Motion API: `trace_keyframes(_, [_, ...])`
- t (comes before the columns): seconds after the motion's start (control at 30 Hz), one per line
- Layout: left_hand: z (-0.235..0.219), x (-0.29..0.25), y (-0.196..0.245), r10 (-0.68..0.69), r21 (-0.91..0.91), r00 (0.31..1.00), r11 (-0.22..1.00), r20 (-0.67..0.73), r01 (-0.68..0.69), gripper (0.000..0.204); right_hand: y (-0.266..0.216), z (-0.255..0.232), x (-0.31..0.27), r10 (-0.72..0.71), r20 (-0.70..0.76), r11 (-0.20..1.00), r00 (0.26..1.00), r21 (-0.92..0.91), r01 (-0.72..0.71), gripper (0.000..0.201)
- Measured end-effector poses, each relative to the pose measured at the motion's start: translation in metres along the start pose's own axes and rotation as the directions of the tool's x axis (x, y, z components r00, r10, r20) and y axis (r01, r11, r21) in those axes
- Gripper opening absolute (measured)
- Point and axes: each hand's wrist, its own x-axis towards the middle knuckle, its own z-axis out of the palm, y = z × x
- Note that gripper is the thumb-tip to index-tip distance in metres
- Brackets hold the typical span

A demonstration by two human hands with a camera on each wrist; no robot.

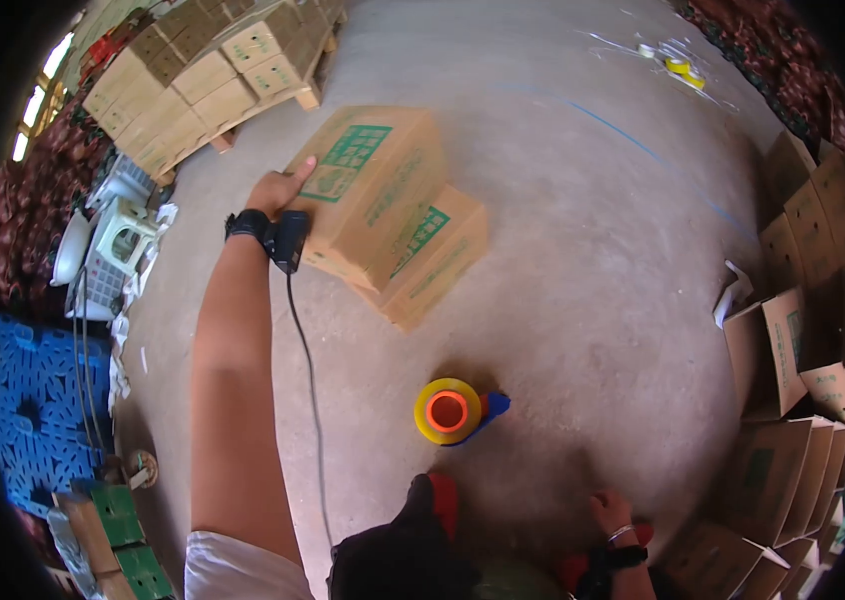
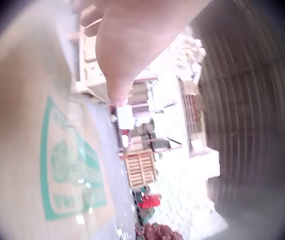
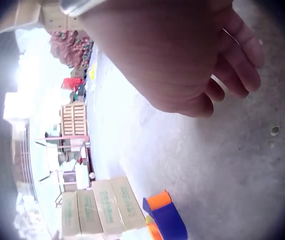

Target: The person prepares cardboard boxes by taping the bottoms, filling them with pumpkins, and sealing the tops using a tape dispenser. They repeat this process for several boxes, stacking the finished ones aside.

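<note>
My left hand point(image 1: 279, 190) rests at the near left edge of a cardboard box point(image 1: 408, 165) with green printing, its thumb along the top face. That box sits askew over a second cardboard box point(image 1: 451, 250), and its right end is blurred. In the left wrist view the green print point(image 2: 77, 165) lies beside the thumb. My right hand point(image 1: 611, 510) hangs low by my shoe, holding nothing; its fingers point(image 3: 242, 75) are loosely bent in the right wrist view. Between hands and boxes, a blue tape dispenser point(image 1: 495, 404) with a yellow tape roll point(image 1: 425, 418) stands on the floor.
Boxes point(image 1: 213, 95) are stacked on a wooden pallet at the back left. Open cartons point(image 1: 783, 470) line the right side. White stools point(image 1: 123, 235) and a blue plastic pallet point(image 1: 33, 400) stand left. A cable point(image 1: 309, 370) trails from my left wrist.
</note>
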Motion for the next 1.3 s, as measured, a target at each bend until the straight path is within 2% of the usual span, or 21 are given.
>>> trace_keyframes(0.13, [-0.008, -0.003, 0.019, -0.105, -0.206, 0.959, 0.965, 0.262, 0.162, 0.097, -0.045, -0.01, 0.014, 0.031, 0.033, 0.999, 0.999, 0.025, -0.031, 0.029])
trace_keyframes(0.43, [-0.015, -0.032, 0.03, 0.204, -0.157, 0.97, 0.971, 0.131, -0.182, 0.084, -0.1, -0.01, 0.047, -0.091, 0.25, 0.987, 0.964, -0.106, 0.121, 0.031])
trace_keyframes(0.53, [-0.005, -0.018, 0.04, 0.251, -0.113, 0.958, 0.965, 0.142, -0.236, 0.08, -0.024, -0.006, 0.059, -0.406, 0.247, 0.856, 0.88, -0.233, 0.461, 0.028])
trace_keyframes(0.6, [0.001, -0.008, 0.034, 0.247, -0.131, 0.955, 0.965, 0.164, -0.227, 0.077, -0.054, -0.079, 0.054, -0.263, 0.519, 0.829, 0.813, -0.31, 0.466, 0.035])
trace_keyframes(0.63, [0.003, -0.004, 0.029, 0.238, -0.133, 0.958, 0.967, 0.161, -0.218, 0.077, -0.088, -0.121, 0.032, 0.009, 0.315, 0.924, 0.949, -0.365, 0.113, 0.032])
trace_keyframes(0.7, [-0.001, -0.02, 0.029, 0.372, -0.6, 0.879, 0.789, 0.299, -0.13, 0.056, -0.031, -0.202, 0.014, 0.055, 0.316, 0.969, 0.947, 0.211, -0.127, 0.026])
trace_keyframes(0.73, [0.015, -0.002, 0.015, 0.408, -0.604, 0.861, 0.781, 0.304, -0.157, 0.057, -0.001, -0.243, -0.012, 0.088, 0.287, 0.771, 0.954, 0.587, -0.248, 0.022])
trace_keyframes(0.77, [0.026, 0.022, -0.01, 0.411, -0.567, 0.863, 0.802, 0.293, -0.189, 0.06, 0.026, -0.288, -0.044, 0.155, 0.169, 0.593, 0.973, 0.772, -0.228, 0.019])
trace_keyframes(0.8, [0.043, 0.05, -0.035, 0.411, -0.537, 0.86, 0.819, 0.303, -0.203, 0.062, 0.069, -0.332, -0.084, 0.083, -0.026, 0.755, 0.996, 0.654, -0.046, 0.031])
trace_keyframes(0.87, [0.073, 0.097, -0.078, 0.403, -0.433, 0.87, 0.864, 0.284, -0.259, 0.067, 0.063, -0.381, -0.182, 0.593, -0.323, 0.577, 0.738, 0.809, -0.109, 0.027])
trace_keyframes(0.93, [0.04, 0.018, -0.035, 0.482, 0.205, 0.866, 0.868, -0.132, -0.452, 0.064, 0.108, -0.41, -0.269, 0.779, -0.394, 0.483, 0.487, 0.873, -0.065, 0.026])
trace_keyframes(0.97, [0.005, -0.055, 0.011, 0.487, 0.428, 0.804, 0.842, -0.34, -0.329, 0.057, 0.14, -0.403, -0.3, 0.769, -0.341, 0.514, 0.54, 0.833, -0.206, 0.027])
trace_keyframes(1.03, [0.006, -0.113, 0.008, 0.615, 0.147, 0.623, 0.759, -0.484, -0.635, 0.05, 0.216, -0.371, -0.337, 0.588, -0.15, 0.703, 0.795, 0.58, -0.41, 0.03])
trace_keyframes(1.07, [0.008, -0.181, 0.025, 0.506, -0.336, 0.799, 0.728, -0.326, -0.598, 0.045, 0.211, -0.346, -0.332, 0.677, -0.015, 0.503, 0.736, 0.739, -0.448, 0.038])
trace_keyframes(1.1, [0.046, -0.217, 0.005, 0.562, -0.408, 0.814, 0.716, -0.145, -0.567, 0.041, 0.129, -0.323, -0.304, 0.787, -0.068, 0.574, 0.614, 0.447, -0.686, 0.047])
trace_keyframes(1.13, [0.098, -0.268, 0.0, 0.464, -0.792, 0.876, 0.58, 0.129, -0.19, 0.038, 0.155, -0.301, -0.287, 0.763, 0.046, 0.568, 0.644, 0.427, -0.703, 0.053])
trace_keyframes(1.17, [0.129, -0.307, 0.0, 0.645, -0.64, 0.66, 0.702, 0.386, -0.312, 0.039, 0.145, -0.285, -0.265, 0.786, 0.173, 0.489, 0.593, 0.413, -0.768, 0.045])
trace_keyframes(1.2, [0.145, -0.35, 0.016, 0.733, -0.566, 0.54, 0.672, 0.414, -0.478, 0.044, 0.139, -0.272, -0.24, 0.781, 0.203, 0.607, 0.591, -0.021, -0.795, 0.044])
trace_keyframes(1.23, [0.16, -0.393, 0.031, 0.804, -0.503, 0.409, 0.591, 0.432, -0.631, 0.049, 0.128, -0.252, -0.222, 0.714, -0.055, 0.632, 0.698, -0.379, -0.675, 0.04])
trace_keyframes(1.27, [0.17, -0.42, 0.035, 0.827, -0.428, 0.481, 0.562, 0.29, -0.708, 0.052, 0.192, -0.234, -0.194, 0.47, 0.193, 0.495, 0.861, -0.865, -0.076, 0.032])
trace_keyframes(1.3, [0.182, -0.433, 0.035, 0.84, -0.338, 0.524, 0.538, 0.138, -0.773, 0.054, 0.19, -0.24, -0.191, 0.458, 0.186, 0.549, 0.869, -0.829, -0.112, 0.027])
